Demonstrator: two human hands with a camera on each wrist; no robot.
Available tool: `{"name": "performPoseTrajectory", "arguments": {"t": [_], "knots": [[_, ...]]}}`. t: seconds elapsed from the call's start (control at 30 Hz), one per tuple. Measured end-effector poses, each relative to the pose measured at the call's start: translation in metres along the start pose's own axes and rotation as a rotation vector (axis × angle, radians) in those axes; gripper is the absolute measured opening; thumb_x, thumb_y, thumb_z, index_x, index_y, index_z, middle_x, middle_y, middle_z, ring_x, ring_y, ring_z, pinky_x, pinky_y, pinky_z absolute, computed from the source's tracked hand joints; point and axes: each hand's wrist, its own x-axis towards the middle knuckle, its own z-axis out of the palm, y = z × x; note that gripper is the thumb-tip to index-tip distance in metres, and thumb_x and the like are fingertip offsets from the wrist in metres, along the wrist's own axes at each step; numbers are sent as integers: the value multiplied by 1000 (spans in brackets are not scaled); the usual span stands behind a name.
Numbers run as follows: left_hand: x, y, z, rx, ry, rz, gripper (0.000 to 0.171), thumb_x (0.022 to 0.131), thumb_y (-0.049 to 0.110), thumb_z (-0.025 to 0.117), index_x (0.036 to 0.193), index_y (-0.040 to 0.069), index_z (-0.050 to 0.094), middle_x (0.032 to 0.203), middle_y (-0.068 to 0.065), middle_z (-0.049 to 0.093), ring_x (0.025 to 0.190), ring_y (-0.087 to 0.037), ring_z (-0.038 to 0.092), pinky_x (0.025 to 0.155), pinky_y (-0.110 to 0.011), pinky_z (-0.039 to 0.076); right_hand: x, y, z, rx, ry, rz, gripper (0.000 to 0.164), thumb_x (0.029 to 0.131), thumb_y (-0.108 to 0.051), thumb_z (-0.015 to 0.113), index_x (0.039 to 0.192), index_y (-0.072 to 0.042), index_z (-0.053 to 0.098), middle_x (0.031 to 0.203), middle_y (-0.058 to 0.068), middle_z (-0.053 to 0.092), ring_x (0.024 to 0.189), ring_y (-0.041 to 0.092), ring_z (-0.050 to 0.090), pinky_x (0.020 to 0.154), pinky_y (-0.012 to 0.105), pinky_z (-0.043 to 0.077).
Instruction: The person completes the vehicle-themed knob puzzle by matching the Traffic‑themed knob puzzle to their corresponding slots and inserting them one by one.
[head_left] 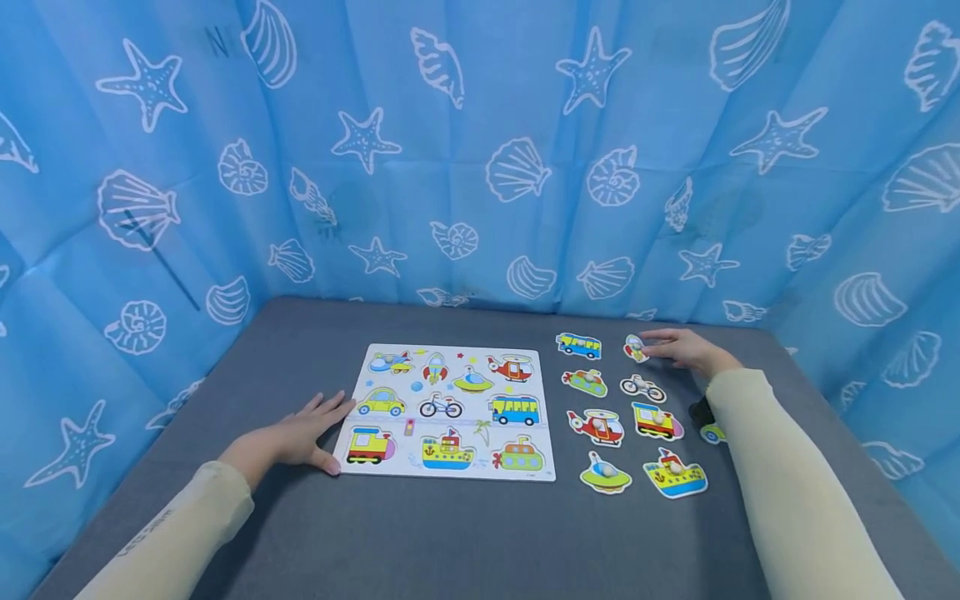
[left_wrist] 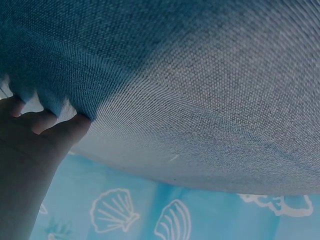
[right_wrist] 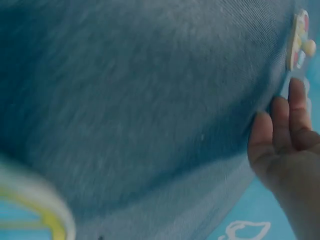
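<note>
Presently, left hand [head_left: 303, 429], thumb and fingers spread, touches puzzle board [head_left: 480, 408] at its nine o'clock edge. Right hand [head_left: 693, 348] at rocket piece [head_left: 634, 345], between two and three o'clock from board; cannot tell whether it is pinched. Bus piece [head_left: 578, 346] at rocket piece's nine o'clock, bicycle piece [head_left: 642, 389] at six.

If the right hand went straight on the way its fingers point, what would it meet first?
Probably the rocket piece, just ahead of the right hand; whether they touch is hard to tell.
</note>
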Motion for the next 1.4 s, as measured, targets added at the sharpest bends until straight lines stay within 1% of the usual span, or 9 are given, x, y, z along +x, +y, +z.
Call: {"name": "performPoseTrajectory", "arguments": {"t": [0.17, 0.47, 0.6, 0.7, 0.8, 1.1, 1.2, 1.27, 1.4], "knots": [[0, -1, 3, -2, 6, 4, 110, 71, 43, 83, 155, 7, 21, 160, -21, 10, 143, -49, -2, 102, -75, 13, 7, 2, -1, -13, -6, 55, 68, 98, -27, 59, 150, 3, 27, 154, 34, 12, 141, 51, 10, 110, 63, 17], [-4, -2, 3, 5, 10, -10, 110, 71, 42, 84, 155, 8, 21, 160, -21, 10, 143, -48, -1, 102, -75, 13, 12, -4, 1, 18, 14, 125, 60, 98, -24, 59, 148, -1, 34, 155, 30, 12, 142, 47, 14, 111, 55, 23], [-5, -1, 2, 3, 7, -10, 110, 71, 42, 84, 155, 8, 21, 160, -21, 9, 143, -49, -1, 102, -75, 13, 15, -3, 1, 11, 42, 133, 50, 96, -21, 63, 140, -2, 49, 153, 29, 21, 137, 43, 25, 103, 49, 33], [-5, -1, 3, 8, 0, -15, 110, 71, 43, 83, 155, 8, 21, 160, -21, 10, 143, -48, -1, 102, -75, 13, 15, -2, 1, 4, 52, 140, 35, 92, -17, 68, 124, -4, 64, 147, 27, 33, 125, 38, 37, 92, 42, 38], [-4, -2, 4, 11, -3, -18, 110, 71, 43, 83, 155, 8, 21, 160, -21, 10, 143, -48, -1, 102, -75, 13, 15, 0, 2, -15, 60, 146, 22, 90, -16, 70, 110, -7, 69, 138, 25, 44, 114, 32, 44, 85, 37, 40], [1, 0, 1, 5, -2, 9, 111, 71, 45, 83, 155, 7, 19, 160, -21, 9, 144, -48, -2, 102, -75, 14, 12, 1, 3, -53, 101, 114, 22, 93, -13, 66, 109, 2, 63, 111, 16, 56, 105, 31, 46, 85, 40, 40], [2, 0, 0, 11, 0, 6, 111, 72, 44, 83, 155, 7, 20, 160, -21, 9, 144, -48, -2, 103, -75, 14, 8, 1, 4, -50, 111, 91, 24, 96, -13, 62, 111, 5, 59, 111, 16, 54, 105, 33, 44, 88, 43, 39], [2, 0, 0, 12, -1, 2, 110, 72, 44, 83, 155, 7, 20, 160, -21, 9, 143, -48, -1, 103, -75, 14, 7, 0, 5, -31, 112, 78, 30, 98, -15, 60, 117, 7, 56, 115, 18, 52, 108, 34, 43, 92, 47, 39], [2, -2, 0, 15, -5, -12, 111, 72, 44, 82, 155, 8, 19, 160, -22, 8, 143, -48, -2, 103, -75, 14, 5, -4, 7, -3, 113, 63, 42, 99, -20, 59, 128, 9, 50, 120, 19, 52, 110, 31, 46, 92, 45, 42]]}}
